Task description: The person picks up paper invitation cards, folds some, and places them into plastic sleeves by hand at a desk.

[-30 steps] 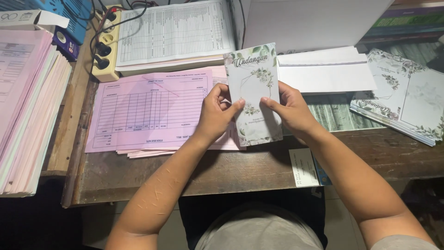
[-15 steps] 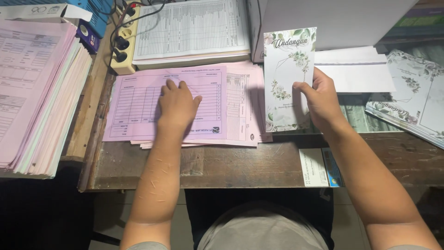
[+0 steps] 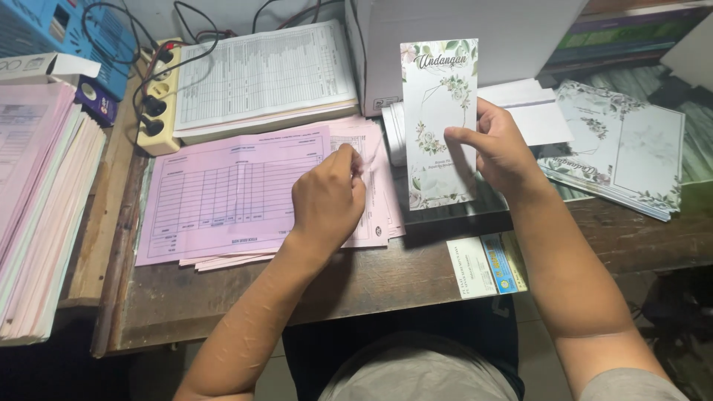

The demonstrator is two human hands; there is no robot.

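My right hand [image 3: 499,148] holds a tall folded card with a green and white floral print [image 3: 438,119] upright above the desk. My left hand [image 3: 327,199] rests on the right part of a stack of pink ruled forms [image 3: 230,193], fingers curled at the sheets' edge; I cannot tell whether it pinches a sheet. A stack of white envelopes [image 3: 531,111] lies just behind the card.
A pile of flat floral cards [image 3: 624,152] lies at the right. A white printed ledger [image 3: 260,74] and a power strip [image 3: 154,100] sit at the back, a white box [image 3: 460,37] behind the card. Pink paper stacks [image 3: 41,208] stand at the left on the wooden desk [image 3: 356,278].
My left hand let go of the card a second ago, went left onto the pink forms, and has now shifted right to their edge. The right hand keeps the card raised.
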